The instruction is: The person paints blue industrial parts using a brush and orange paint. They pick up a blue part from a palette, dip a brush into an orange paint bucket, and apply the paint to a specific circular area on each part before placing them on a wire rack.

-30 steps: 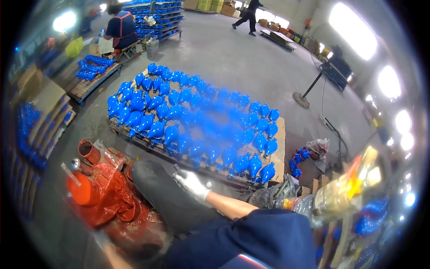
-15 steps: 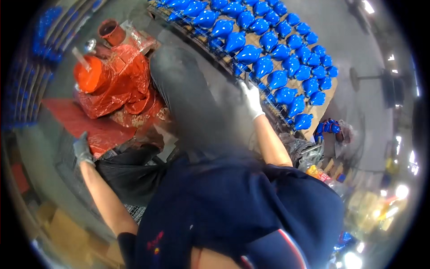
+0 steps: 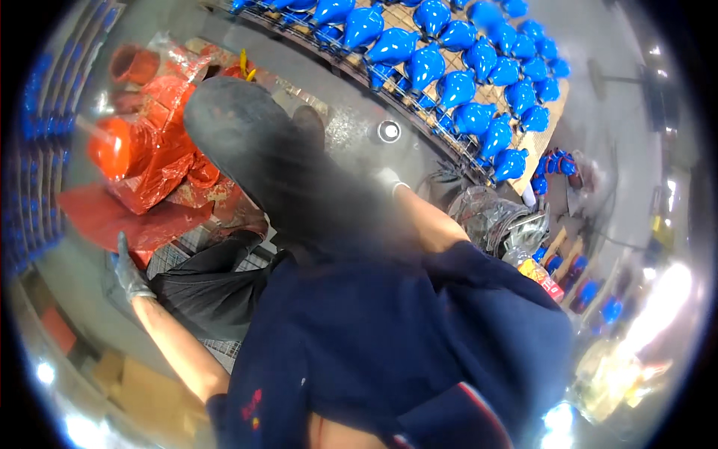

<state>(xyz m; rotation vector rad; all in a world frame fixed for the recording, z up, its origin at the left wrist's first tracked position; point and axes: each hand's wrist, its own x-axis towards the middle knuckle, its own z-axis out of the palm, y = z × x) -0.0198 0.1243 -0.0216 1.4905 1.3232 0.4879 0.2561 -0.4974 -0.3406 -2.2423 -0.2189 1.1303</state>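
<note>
My left hand point(image 3: 132, 271), in a grey glove, grips the near edge of a flat red board point(image 3: 127, 223). The board lies beside a bundle wrapped in shiny red plastic point(image 3: 161, 142), with a bright orange-red round container point(image 3: 112, 148) at its left. My right hand point(image 3: 390, 179), in a whitish glove, is close to my dark-trousered leg point(image 3: 277, 157). Blur and the leg hide its fingers, so what it holds, if anything, does not show. Beyond it, a wire rack point(image 3: 321, 41) bears rows of glossy blue bulb-shaped pieces point(image 3: 426, 66) on brown card.
A red cup-like pot point(image 3: 134, 64) stands behind the bundle. A small round white-rimmed item point(image 3: 389, 132) is on the floor below the rack. To the right are a bin lined with clear plastic point(image 3: 490, 213) and a red-yellow package point(image 3: 540, 278). Cardboard point(image 3: 153, 396) lies at lower left.
My right hand has left the rack's edge and come back toward my leg. My left hand still holds the red board. The view has shifted, showing the floor between leg and rack.
</note>
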